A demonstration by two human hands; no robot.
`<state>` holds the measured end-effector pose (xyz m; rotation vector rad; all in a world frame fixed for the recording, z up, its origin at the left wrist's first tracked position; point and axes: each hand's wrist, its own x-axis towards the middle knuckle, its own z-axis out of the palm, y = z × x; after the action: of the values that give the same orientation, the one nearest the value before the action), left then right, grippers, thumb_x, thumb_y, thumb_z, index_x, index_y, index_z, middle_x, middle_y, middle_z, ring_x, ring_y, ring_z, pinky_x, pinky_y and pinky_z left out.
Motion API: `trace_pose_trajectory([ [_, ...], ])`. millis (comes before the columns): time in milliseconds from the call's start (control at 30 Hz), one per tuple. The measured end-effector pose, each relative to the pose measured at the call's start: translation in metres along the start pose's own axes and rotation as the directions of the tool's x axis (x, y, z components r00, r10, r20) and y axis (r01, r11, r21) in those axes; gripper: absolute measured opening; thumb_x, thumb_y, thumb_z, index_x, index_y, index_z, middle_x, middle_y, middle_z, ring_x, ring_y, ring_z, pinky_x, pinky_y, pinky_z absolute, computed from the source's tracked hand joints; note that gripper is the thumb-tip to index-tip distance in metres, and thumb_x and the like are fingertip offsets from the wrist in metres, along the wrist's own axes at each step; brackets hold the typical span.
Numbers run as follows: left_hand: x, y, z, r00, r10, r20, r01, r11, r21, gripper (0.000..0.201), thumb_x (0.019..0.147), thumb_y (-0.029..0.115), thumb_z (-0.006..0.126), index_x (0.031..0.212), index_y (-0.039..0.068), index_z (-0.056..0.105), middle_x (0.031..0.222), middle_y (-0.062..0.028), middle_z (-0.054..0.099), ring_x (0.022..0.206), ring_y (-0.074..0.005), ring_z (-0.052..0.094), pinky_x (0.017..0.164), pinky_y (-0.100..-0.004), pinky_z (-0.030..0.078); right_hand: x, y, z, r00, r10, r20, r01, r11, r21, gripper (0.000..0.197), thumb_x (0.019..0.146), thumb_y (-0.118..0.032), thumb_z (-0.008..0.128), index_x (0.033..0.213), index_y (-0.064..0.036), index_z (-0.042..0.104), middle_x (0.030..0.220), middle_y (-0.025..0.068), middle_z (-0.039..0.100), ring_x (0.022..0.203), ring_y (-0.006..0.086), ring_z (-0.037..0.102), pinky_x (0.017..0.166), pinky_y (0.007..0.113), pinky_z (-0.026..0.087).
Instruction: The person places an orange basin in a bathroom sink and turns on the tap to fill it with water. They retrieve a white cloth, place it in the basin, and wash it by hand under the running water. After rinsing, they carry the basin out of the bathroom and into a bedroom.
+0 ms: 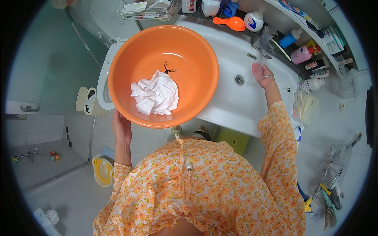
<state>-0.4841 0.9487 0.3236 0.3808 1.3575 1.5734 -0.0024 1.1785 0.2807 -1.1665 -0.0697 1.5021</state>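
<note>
A large orange basin (197, 59) rests partly over the left side of the white washbasin (224, 104). Inside it lies a crumpled white cloth (155, 94), beside a small black mark or object with thin curved prongs (168, 70). My left hand (121, 128) grips the basin's near-left rim from below, its fingers partly hidden underneath. Over at the right, my right hand (262, 73) is held palm up below the faucet (267, 48), fingers extended and holding nothing. A bracelet circles that wrist. Whether water is running I cannot make out.
Along the sink's back ledge stand several bottles, an orange scoop (234, 23) and a white pump bottle (254, 21). A white basket (303, 106) sits at the sink's right end. The toilet (105, 78) is left of the basin, and a green stool (233, 141) is below the sink.
</note>
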Motion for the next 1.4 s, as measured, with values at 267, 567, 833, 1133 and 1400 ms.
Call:
trace_pose_trajectory([
  [267,-0.001,0.003,0.002,1.0,-0.007,-0.013,0.007,1.0,0.0,0.036,0.084,0.029,0.035,0.112,0.007,0.041,0.112,-0.0042,0.046,0.103,-0.0145,0.043,0.087,-0.0309,0.032,0.0,0.006,-0.003,1.0,-0.026,0.0,0.026,0.999,0.02,0.033,0.076,0.003,0.036,0.109,0.003,0.037,0.107,0.0158,0.047,0.093,0.0296,0.051,0.079,0.036,0.044],
  [567,0.0,0.002,0.001,1.0,0.005,-0.004,-0.005,1.0,-0.007,0.037,0.084,0.03,0.036,0.112,0.007,0.042,0.112,-0.0043,0.046,0.102,-0.0152,0.043,0.087,-0.0313,0.032,-0.004,0.029,-0.022,0.995,0.092,-0.036,-0.095,0.992,-0.077,0.026,0.082,-0.006,0.037,0.106,0.0022,0.041,0.102,0.0156,0.051,0.091,0.0283,0.053,0.074,0.036,0.047],
  [833,-0.002,0.004,0.002,0.999,-0.003,-0.035,0.004,1.0,0.011,0.037,0.083,0.032,0.038,0.11,0.007,0.043,0.11,-0.0041,0.047,0.101,-0.0153,0.043,0.086,-0.0313,0.032,-0.003,0.049,-0.044,0.983,0.081,-0.167,-0.108,0.982,-0.157,0.023,0.085,-0.014,0.036,0.097,0.0041,0.045,0.094,0.0168,0.056,0.083,0.026,0.056,0.07,0.034,0.049],
  [1133,-0.006,0.01,0.007,0.999,0.029,-0.017,-0.029,0.999,0.024,0.043,0.084,0.038,0.034,0.115,0.008,0.038,0.115,-0.0043,0.043,0.106,-0.0171,0.04,0.089,-0.033,0.029,0.011,0.017,-0.033,0.993,0.11,-0.045,-0.111,0.993,-0.026,0.023,0.084,-0.011,0.036,0.1,0.0038,0.041,0.094,0.0182,0.054,0.085,0.0299,0.055,0.071,0.036,0.048],
  [1400,-0.007,0.025,0.025,0.991,0.027,0.134,-0.031,0.999,0.032,0.047,0.082,0.039,0.039,0.12,0.012,0.033,0.122,-0.002,0.037,0.112,-0.0169,0.034,0.093,-0.0334,0.025,0.007,-0.009,-0.003,0.999,0.029,0.028,-0.028,0.998,-0.05,0.02,0.082,-0.007,0.035,0.098,0.0006,0.046,0.094,0.0142,0.054,0.087,0.026,0.055,0.073,0.033,0.048],
])
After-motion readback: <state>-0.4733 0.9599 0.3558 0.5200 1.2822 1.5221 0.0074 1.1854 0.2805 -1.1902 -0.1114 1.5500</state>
